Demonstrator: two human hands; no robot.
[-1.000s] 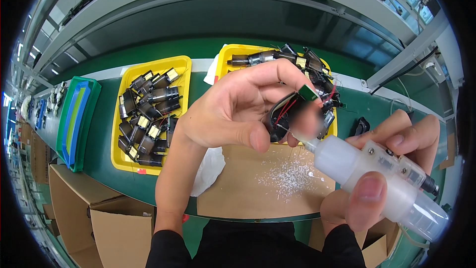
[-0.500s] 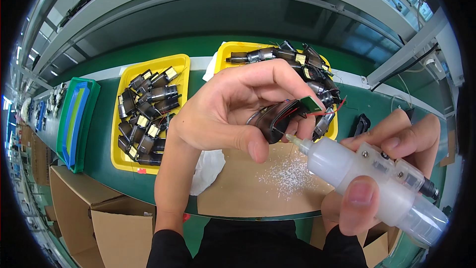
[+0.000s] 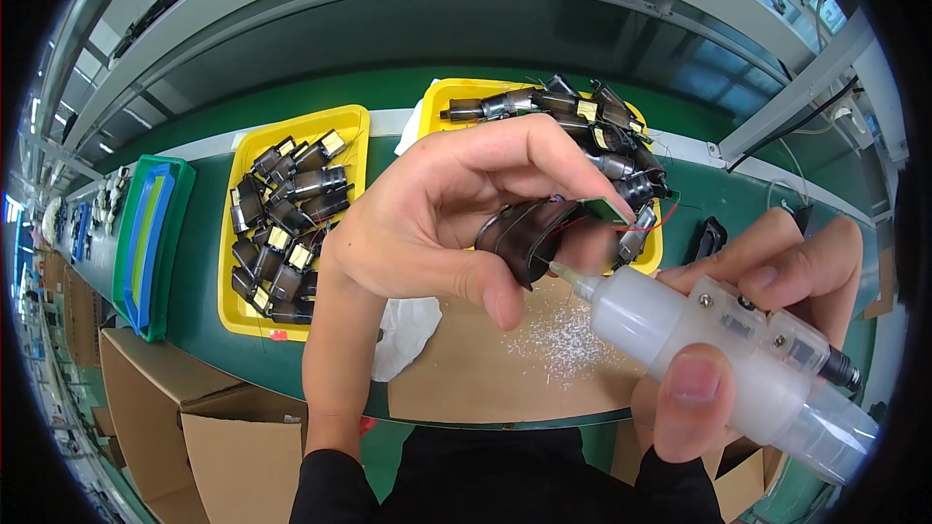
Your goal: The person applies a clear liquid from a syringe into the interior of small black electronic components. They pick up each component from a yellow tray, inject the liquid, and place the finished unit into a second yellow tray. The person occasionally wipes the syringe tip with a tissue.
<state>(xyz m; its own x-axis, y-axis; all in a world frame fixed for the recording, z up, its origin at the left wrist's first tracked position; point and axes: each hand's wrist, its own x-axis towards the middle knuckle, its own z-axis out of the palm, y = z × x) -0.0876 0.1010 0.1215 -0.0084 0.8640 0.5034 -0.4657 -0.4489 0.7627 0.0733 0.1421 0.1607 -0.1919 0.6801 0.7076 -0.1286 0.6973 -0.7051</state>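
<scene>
My left hand (image 3: pixel 437 223) is closed round a dark, translucent housing (image 3: pixel 524 241), tilted with its open end toward the right. From the housing stick out a small green circuit board (image 3: pixel 606 211), close by my index fingertip, and a thin red wire (image 3: pixel 652 223). My right hand (image 3: pixel 748 330) grips a white dispensing syringe (image 3: pixel 670 330) with a clear clip on its side. The syringe's narrow tip (image 3: pixel 573 277) reaches the rim of the housing; whether it touches cannot be made out. Beneath them, white specks (image 3: pixel 571 344) lie scattered over a brown cardboard sheet (image 3: pixel 456 388).
A yellow tray (image 3: pixel 225 277) at left and another yellow tray (image 3: pixel 434 97) at the back hold several similar dark housings. Farther left stand green and blue trays (image 3: pixel 126 262). White tissue (image 3: pixel 408 335) lies by my left forearm. A cardboard box (image 3: pixel 243 456) sits below the bench's left side.
The housing has turned slightly in my left hand, showing more of its side. My right hand has shifted the syringe a little left, its tip still at the rim.
</scene>
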